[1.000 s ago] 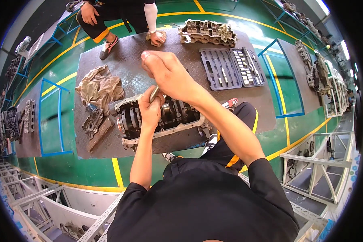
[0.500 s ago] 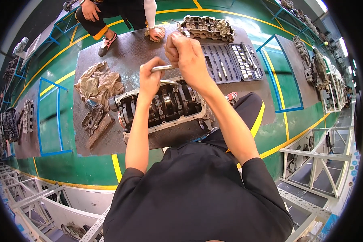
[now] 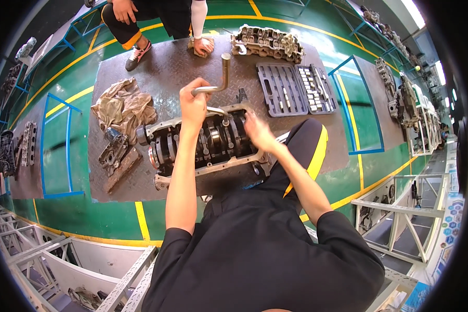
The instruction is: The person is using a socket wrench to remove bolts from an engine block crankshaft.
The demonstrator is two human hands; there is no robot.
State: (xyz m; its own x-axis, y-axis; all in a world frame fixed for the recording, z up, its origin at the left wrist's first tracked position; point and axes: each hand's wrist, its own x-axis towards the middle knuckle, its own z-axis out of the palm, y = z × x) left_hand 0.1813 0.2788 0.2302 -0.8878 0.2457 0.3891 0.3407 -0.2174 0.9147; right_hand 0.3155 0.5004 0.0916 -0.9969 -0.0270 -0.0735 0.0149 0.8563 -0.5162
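the right hand [image 3: 259, 132] has come down from the bar [image 3: 225, 72] to the right end of the block [image 3: 229, 162] since the earlier frame; it is blurred, so whether its fingers are spread or curled, or touch anything, i cannot tell. the left hand [image 3: 194, 104] alone grips the bent bar, probably to steady it above the block. the block lies on the plate [image 3: 166, 67] with its crankshaft [image 3: 215, 134] facing up, likely for access from above. the case [image 3: 276, 88] lies open nearby, leaving its sockets [image 3: 315, 88] exposed
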